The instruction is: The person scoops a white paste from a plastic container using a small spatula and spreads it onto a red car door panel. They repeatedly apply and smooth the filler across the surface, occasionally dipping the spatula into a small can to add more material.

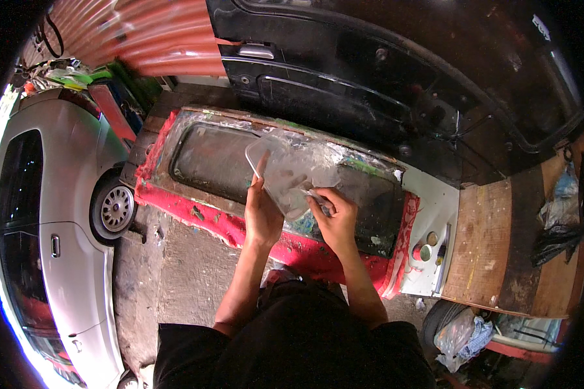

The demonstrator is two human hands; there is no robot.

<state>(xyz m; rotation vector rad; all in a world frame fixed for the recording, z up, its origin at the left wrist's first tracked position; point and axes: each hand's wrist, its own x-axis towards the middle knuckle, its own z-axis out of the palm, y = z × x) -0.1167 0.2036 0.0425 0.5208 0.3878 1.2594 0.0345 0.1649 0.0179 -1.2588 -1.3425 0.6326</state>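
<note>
A large clear plastic piece, curved like a lamp cover (298, 162), is held up over the workbench, its pale left edge catching the light. My left hand (264, 214) grips it from the left and below, with a finger lying up along the rim. My right hand (336, 220) is at the lower right of the piece, its fingers bent and pressed together. Between those fingertips is something small that I cannot make out. Under both hands lies a worn panel with a dark window (207, 152), spattered with paint and filler, on a red cloth (214, 223).
Left of the bench stands a silver car (78, 207). Behind it leans a large black vehicle door panel (344, 84). A white board (435, 201) to the right bears small open tins (422, 252) and a brush (440, 254). A tyre (438, 321) and plastic bags sit lower right.
</note>
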